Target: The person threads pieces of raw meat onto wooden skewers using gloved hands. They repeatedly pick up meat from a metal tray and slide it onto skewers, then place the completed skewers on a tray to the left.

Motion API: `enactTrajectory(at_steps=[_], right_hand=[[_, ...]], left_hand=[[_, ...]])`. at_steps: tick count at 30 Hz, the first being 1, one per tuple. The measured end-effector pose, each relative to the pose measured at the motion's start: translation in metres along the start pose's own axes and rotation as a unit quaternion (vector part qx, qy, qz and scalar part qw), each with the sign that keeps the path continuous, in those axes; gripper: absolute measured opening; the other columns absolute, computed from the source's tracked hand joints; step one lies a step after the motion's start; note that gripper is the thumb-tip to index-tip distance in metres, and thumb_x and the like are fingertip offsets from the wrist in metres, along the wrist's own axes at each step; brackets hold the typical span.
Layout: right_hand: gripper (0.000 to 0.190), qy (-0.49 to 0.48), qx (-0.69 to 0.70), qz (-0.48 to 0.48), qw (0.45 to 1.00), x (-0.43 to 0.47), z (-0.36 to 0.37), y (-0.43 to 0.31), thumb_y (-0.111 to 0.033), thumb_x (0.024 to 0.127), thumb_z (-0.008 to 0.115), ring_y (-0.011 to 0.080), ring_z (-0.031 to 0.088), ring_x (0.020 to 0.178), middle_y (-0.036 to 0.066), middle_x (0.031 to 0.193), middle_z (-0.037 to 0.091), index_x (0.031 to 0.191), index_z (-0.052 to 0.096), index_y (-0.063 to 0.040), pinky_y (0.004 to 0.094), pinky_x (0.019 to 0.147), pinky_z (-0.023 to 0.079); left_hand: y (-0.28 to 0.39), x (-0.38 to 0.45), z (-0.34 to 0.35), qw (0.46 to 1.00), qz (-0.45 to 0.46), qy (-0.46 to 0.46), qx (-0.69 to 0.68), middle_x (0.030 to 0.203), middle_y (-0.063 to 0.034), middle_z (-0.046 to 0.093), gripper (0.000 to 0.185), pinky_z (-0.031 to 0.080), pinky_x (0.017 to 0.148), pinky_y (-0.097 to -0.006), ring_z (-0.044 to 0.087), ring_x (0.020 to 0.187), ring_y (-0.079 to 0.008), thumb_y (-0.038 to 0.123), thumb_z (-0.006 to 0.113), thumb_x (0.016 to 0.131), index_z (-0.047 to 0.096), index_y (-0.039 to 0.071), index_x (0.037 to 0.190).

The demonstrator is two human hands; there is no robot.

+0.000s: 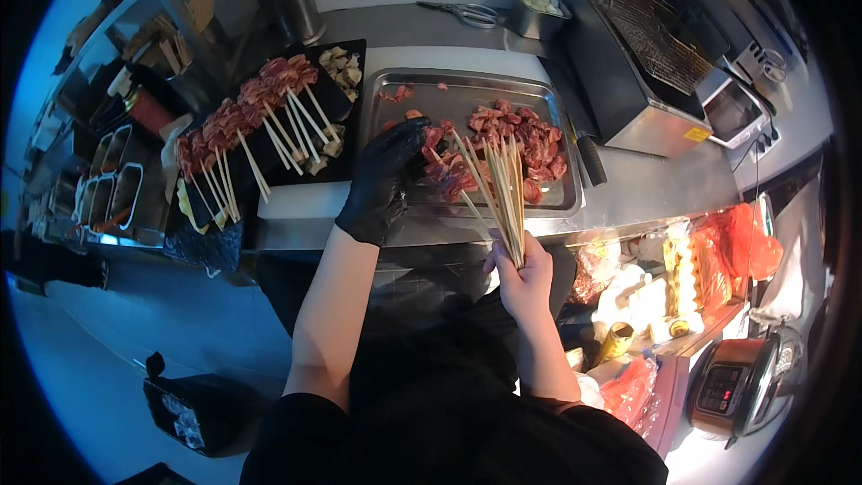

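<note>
My left hand [384, 175], in a black glove, grips pieces of raw meat [450, 175] over the left part of a metal tray [397, 81]. Bare, my right hand [525, 276] holds a bundle of wooden skewers [508, 195] near the tray's front edge. One separate skewer [477, 210] runs from my right hand to the meat at my left hand. Cut raw meat [539, 141] is heaped in the tray's right half. Left of the tray, meat skewers [236, 121] lie in a row on a dark tray [357, 47], their sticks pointing towards me.
A knife [590, 158] lies right of the tray. Scissors [471, 13] and a metal container of pale pieces [539, 13] stand behind. A metal cup of skewers [296, 7] is at the back left, sauce containers [114, 188] at the left, and a grill appliance [646, 67] at the right.
</note>
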State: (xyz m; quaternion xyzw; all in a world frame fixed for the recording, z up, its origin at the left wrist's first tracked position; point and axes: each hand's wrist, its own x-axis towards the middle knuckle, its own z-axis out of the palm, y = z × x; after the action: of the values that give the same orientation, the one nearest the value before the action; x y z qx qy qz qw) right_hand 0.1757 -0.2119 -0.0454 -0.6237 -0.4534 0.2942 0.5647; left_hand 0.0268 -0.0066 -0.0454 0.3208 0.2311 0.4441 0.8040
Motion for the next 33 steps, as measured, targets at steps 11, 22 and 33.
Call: enactTrajectory(at_steps=[11,22,33], right_hand=[[0.015,0.028,-0.085,-0.005,0.996,0.000,0.001,-0.010,0.004,0.092,0.057,0.0096,0.059,0.062,0.005,0.068,0.061,0.104,0.066,0.005,0.0248,0.060,0.047],[0.013,-0.003,-0.178,-0.023,0.984,0.006,-0.014,-0.042,0.006,0.089,0.056,0.0120,0.059,0.060,0.006,0.065,0.061,0.098,0.065,0.004,0.0266,0.059,0.048],[0.018,0.026,-0.105,-0.045,0.993,0.010,0.028,0.002,0.002,0.094,0.058,0.0097,0.060,0.061,0.005,0.067,0.062,0.108,0.068,0.003,0.0250,0.059,0.047]], left_hand=[[0.000,-0.004,0.003,0.999,-0.004,0.022,0.043,0.106,-0.0040,0.072,0.024,0.056,0.083,-0.0294,0.068,0.094,-0.0140,0.013,0.070,0.093,0.069,0.005,0.116],[-0.006,-0.004,0.000,0.994,0.017,-0.034,0.102,0.104,-0.0078,0.073,0.024,0.057,0.081,-0.0285,0.069,0.091,-0.0149,0.013,0.070,0.094,0.070,0.001,0.115],[0.008,-0.003,-0.002,0.994,-0.073,-0.062,-0.055,0.106,-0.0056,0.071,0.028,0.057,0.081,-0.0290,0.068,0.093,-0.0140,0.021,0.067,0.096,0.067,0.003,0.118]])
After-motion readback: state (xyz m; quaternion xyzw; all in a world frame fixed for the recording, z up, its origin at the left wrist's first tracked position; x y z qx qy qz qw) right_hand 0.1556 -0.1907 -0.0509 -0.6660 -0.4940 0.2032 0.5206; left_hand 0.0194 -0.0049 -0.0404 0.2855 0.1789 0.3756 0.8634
